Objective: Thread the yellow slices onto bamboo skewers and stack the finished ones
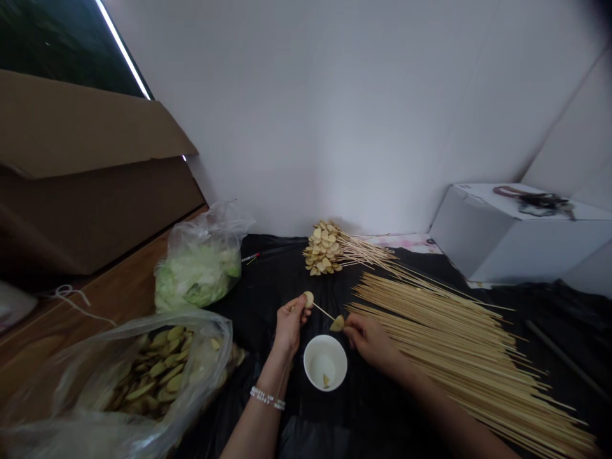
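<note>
My left hand (289,324) is closed in a pinch on a round pale slice (308,299), which looks like potato. From that slice a thin wooden skewer (323,311) runs down to the right, to a second slice (337,324). The fingers of my right hand (369,339) are closed right beside this second slice, at the skewer's right end; exactly what they pinch is partly hidden. Just below both hands stands a white bowl (310,376) with a small slice piece (326,380) in it.
Bare skewers (454,338) are spread at the right. Behind lies a pile of threaded slices (323,248). A plastic bag of slices (162,366) and a bag of pale green vegetable (198,271) stand left. A cardboard box (95,210) and white box (516,248) flank the black sheet.
</note>
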Tool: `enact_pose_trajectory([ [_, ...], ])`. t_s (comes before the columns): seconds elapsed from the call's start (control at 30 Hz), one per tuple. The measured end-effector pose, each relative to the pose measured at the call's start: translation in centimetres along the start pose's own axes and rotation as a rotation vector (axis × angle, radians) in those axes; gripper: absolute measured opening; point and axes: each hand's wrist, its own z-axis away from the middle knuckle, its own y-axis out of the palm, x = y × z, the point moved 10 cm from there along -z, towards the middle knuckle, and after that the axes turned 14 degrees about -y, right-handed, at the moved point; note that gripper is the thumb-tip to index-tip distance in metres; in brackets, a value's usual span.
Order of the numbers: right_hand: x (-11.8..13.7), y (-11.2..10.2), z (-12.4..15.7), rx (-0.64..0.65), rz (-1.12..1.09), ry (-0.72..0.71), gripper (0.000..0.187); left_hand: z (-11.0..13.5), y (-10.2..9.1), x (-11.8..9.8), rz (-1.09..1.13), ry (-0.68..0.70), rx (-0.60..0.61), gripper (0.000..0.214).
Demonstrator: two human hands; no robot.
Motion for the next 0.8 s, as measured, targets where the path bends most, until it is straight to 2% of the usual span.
enact_pose_trajectory([
  [0.13,0.4,-0.8,0.1,-0.094,0.244,-0.060,0.023,-0.1,-0.1,0.4,0.032,-0.015,-0.004,0.037],
  [0.3,0.5,-0.3,-0.1,-0.047,0.180,-0.078,0.021,-0.6,-0.1,1.2,0.204,-0.095,0.008,0.036],
  [0.43,0.7,-0.6,0.0,-0.076,0.213,-0.097,0.014,-0.6,-0.9,1.2,0.373,-0.131,-0.038,0.024],
  [0.67,3.3,-1.3,0.9,-0.181,0.578,-0.332,0.021,-0.2,-1.3,0.2,0.419,-0.094,-0.043,0.023],
  [0.8,4.1,-1.3,1.2,-0.193,0.630,-0.377,0.021,-0.2,-1.6,0.4,0.418,-0.084,-0.068,0.026],
])
